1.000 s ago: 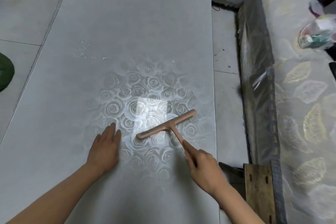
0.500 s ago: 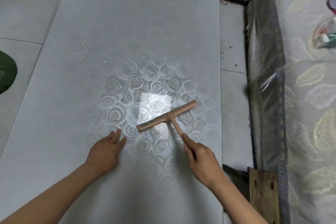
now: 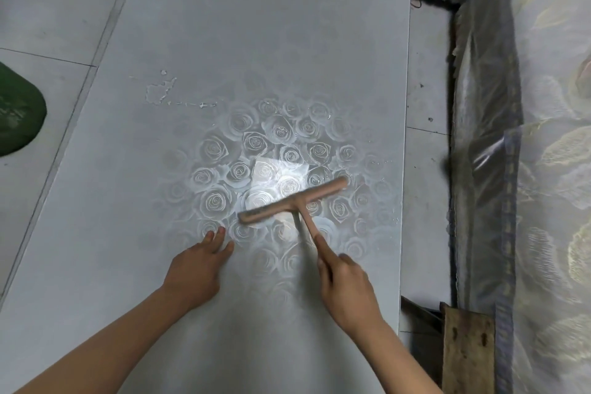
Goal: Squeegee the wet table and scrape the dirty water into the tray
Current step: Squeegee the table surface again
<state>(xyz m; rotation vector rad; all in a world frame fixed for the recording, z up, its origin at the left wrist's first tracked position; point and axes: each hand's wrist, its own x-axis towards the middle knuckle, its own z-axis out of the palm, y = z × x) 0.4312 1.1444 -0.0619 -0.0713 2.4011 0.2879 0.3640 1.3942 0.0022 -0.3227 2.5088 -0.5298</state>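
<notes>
The pink squeegee (image 3: 294, 200) has been pushed slightly farther up the rose-patterned tabletop (image 3: 256, 25), with its handle gripped by the right hand (image 3: 347, 285). The left hand (image 3: 198, 265) is kept flat on the surface, fingers straight, as before.

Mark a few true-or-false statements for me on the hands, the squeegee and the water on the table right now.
1. The right hand grips the handle of the squeegee. True.
2. The left hand holds the squeegee's blade. False: it rests flat on the table, fingers straight, apart from the blade.
3. The blade lies over the rose-patterned part of the table. True.
4. A tray stands on the table beside the squeegee. False: no tray is in view.
5. A water patch lies on the table, beyond the blade and to its left. True.
</notes>
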